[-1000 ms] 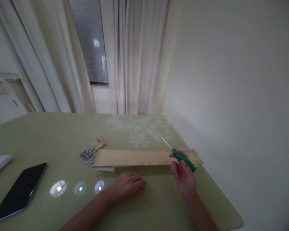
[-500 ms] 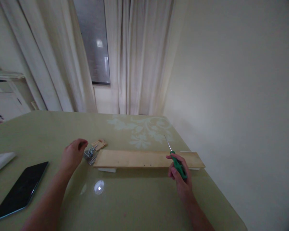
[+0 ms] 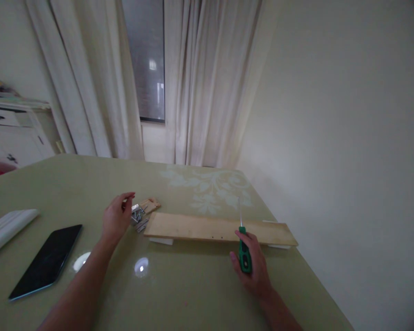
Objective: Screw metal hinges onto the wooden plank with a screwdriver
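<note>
My right hand (image 3: 252,267) is closed around a green-handled screwdriver (image 3: 243,250) whose thin shaft points away from me over a long wooden board (image 3: 200,227). The board lies across the table on small white blocks (image 3: 161,240). My left hand (image 3: 116,217) hovers just left of a small heap of screws and metal hinges (image 3: 139,219), fingers curled in a pinch toward it; whether anything sits between the fingertips I cannot tell. A small wooden piece (image 3: 149,204) lies behind the heap.
A dark phone (image 3: 47,260) lies face up at the near left of the green table (image 3: 200,294). A white object (image 3: 7,225) sits at the far left. Curtains, a window and a bare wall stand behind; the table's right edge runs close to the board's end.
My left hand went from the table in front of the board leftward to the heap of screws. My right hand dropped nearer to me, turning the screwdriver shaft to point straight away.
</note>
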A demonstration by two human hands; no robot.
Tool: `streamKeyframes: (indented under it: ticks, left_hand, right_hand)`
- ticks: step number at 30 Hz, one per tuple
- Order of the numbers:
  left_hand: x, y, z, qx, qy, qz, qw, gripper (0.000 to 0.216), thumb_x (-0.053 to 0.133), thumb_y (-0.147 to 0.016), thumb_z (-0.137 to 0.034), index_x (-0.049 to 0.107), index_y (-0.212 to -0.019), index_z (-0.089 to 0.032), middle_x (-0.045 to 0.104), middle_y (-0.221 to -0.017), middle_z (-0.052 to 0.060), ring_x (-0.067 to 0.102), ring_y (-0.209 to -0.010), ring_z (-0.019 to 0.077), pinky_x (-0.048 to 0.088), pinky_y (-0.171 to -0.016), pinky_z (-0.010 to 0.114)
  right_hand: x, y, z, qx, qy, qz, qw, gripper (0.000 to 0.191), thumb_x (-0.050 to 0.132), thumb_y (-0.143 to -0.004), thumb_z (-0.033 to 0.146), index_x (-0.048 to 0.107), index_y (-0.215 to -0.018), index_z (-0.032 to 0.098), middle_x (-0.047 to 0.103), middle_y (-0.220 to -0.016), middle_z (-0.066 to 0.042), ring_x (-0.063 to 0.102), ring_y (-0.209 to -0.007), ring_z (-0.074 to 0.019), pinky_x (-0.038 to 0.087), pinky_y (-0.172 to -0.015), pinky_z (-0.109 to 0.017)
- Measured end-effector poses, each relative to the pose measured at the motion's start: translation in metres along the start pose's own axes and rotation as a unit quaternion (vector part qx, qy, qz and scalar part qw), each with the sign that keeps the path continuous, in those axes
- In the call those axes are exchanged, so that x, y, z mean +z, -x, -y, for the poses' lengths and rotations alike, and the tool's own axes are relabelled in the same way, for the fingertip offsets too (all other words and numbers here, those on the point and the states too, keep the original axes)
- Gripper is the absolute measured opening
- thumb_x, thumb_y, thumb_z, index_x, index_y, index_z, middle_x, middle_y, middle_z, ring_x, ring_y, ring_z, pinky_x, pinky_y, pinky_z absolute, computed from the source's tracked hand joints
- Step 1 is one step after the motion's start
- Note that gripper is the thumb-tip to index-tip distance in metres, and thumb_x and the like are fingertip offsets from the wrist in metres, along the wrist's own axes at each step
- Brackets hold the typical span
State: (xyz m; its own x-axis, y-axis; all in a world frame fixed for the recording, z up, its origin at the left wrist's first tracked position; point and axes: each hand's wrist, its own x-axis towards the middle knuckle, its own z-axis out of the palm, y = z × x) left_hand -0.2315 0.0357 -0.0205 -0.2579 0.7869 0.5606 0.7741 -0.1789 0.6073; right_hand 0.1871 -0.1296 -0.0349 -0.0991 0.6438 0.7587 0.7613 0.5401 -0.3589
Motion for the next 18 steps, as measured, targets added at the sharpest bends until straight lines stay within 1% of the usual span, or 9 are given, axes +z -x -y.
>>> streamKeyframes:
  ticks: [2, 3, 4, 6, 8, 11, 14, 16, 18]
  left_hand:
    - [-0.003, 0.013, -0.027, 0.126, -0.008, -0.11, 0.986, 0.031, 0.047, -0.102, -0.031, 0.069, -0.118, -0.017, 0.077, -0.109, 0.011, 0.072, -0.085, 0.0195, 0.056, -0.079, 0.031]
    - [-0.005, 0.022, -0.044, 0.226, -0.007, -0.137, 0.964, 0.027, 0.05, -0.102, -0.026, 0.069, -0.12, -0.017, 0.077, -0.111, 0.012, 0.073, -0.093, 0.0206, 0.056, -0.086, 0.032]
    - [-0.006, 0.031, -0.061, 0.335, -0.002, -0.143, 0.931, 0.027, 0.055, -0.1, -0.021, 0.068, -0.124, -0.018, 0.078, -0.112, 0.012, 0.073, -0.099, 0.0207, 0.055, -0.091, 0.033]
    - [-0.009, 0.052, -0.093, 0.518, -0.002, -0.104, 0.849, 0.035, 0.058, -0.099, -0.017, 0.065, -0.133, -0.022, 0.077, -0.121, 0.009, 0.071, -0.111, 0.0187, 0.051, -0.103, 0.033]
    - [-0.011, 0.07, -0.116, 0.619, -0.007, -0.054, 0.783, 0.034, 0.056, -0.103, -0.02, 0.065, -0.136, -0.023, 0.075, -0.129, 0.006, 0.066, -0.122, 0.0169, 0.046, -0.112, 0.033]
    - [-0.01, 0.081, -0.126, 0.631, 0.033, -0.026, 0.775, 0.031, 0.047, -0.107, -0.017, 0.067, -0.131, -0.016, 0.077, -0.122, 0.007, 0.066, -0.122, 0.0174, 0.045, -0.114, 0.034]
    - [-0.003, 0.068, -0.107, 0.594, 0.073, -0.043, 0.8, 0.025, 0.051, -0.105, -0.014, 0.067, -0.123, -0.017, 0.079, -0.101, 0.006, 0.072, -0.102, 0.0178, 0.051, -0.105, 0.036]
    - [0.001, 0.05, -0.084, 0.495, 0.06, -0.075, 0.864, 0.02, 0.052, -0.104, -0.018, 0.066, -0.118, -0.02, 0.076, -0.091, 0.005, 0.072, -0.087, 0.0186, 0.056, -0.092, 0.035]
    - [0.001, 0.028, -0.057, 0.282, -0.016, -0.071, 0.957, 0.025, 0.045, -0.107, -0.028, 0.064, -0.12, -0.018, 0.075, -0.094, 0.01, 0.072, -0.083, 0.0226, 0.056, -0.079, 0.035]
  right_hand:
    - [0.001, -0.004, 0.015, -0.037, 0.025, 0.032, 0.998, 0.052, 0.063, -0.095, 0.025, 0.05, -0.145, 0.023, 0.064, -0.128, -0.014, 0.065, -0.118, -0.0278, 0.057, -0.095, -0.038]
    - [0.002, -0.008, 0.025, -0.048, 0.026, 0.058, 0.997, 0.053, 0.062, -0.094, 0.023, 0.05, -0.145, 0.024, 0.064, -0.128, -0.014, 0.066, -0.116, -0.0268, 0.057, -0.094, -0.037]
    - [0.002, -0.013, 0.038, -0.057, 0.019, 0.086, 0.994, 0.052, 0.06, -0.093, 0.021, 0.05, -0.145, 0.024, 0.064, -0.127, -0.013, 0.067, -0.113, -0.0257, 0.057, -0.092, -0.036]
    - [0.005, -0.023, 0.064, -0.059, -0.016, 0.139, 0.988, 0.053, 0.059, -0.091, 0.018, 0.049, -0.142, 0.025, 0.065, -0.125, -0.012, 0.068, -0.11, -0.0244, 0.057, -0.092, -0.035]
    - [0.01, -0.031, 0.086, -0.061, -0.059, 0.171, 0.982, 0.05, 0.061, -0.087, 0.017, 0.051, -0.135, 0.026, 0.067, -0.118, -0.009, 0.069, -0.102, -0.0224, 0.057, -0.09, -0.034]
    - [0.021, -0.034, 0.104, -0.042, -0.119, 0.157, 0.979, 0.042, 0.061, -0.088, 0.018, 0.05, -0.128, 0.027, 0.068, -0.113, -0.007, 0.068, -0.1, -0.021, 0.057, -0.089, -0.032]
    - [0.023, -0.032, 0.098, 0.007, -0.15, 0.11, 0.983, 0.048, 0.06, -0.095, 0.022, 0.045, -0.14, 0.027, 0.068, -0.118, -0.008, 0.068, -0.1, -0.0197, 0.057, -0.09, -0.031]
    - [0.015, -0.031, 0.083, 0.044, -0.134, 0.079, 0.987, 0.054, 0.06, -0.098, 0.028, 0.041, -0.148, 0.026, 0.068, -0.117, -0.008, 0.068, -0.096, -0.0198, 0.057, -0.09, -0.033]
    - [-0.001, -0.031, 0.061, 0.081, -0.076, 0.052, 0.992, 0.049, 0.059, -0.1, 0.032, 0.046, -0.147, 0.026, 0.067, -0.117, -0.009, 0.067, -0.098, -0.0213, 0.058, -0.091, -0.037]
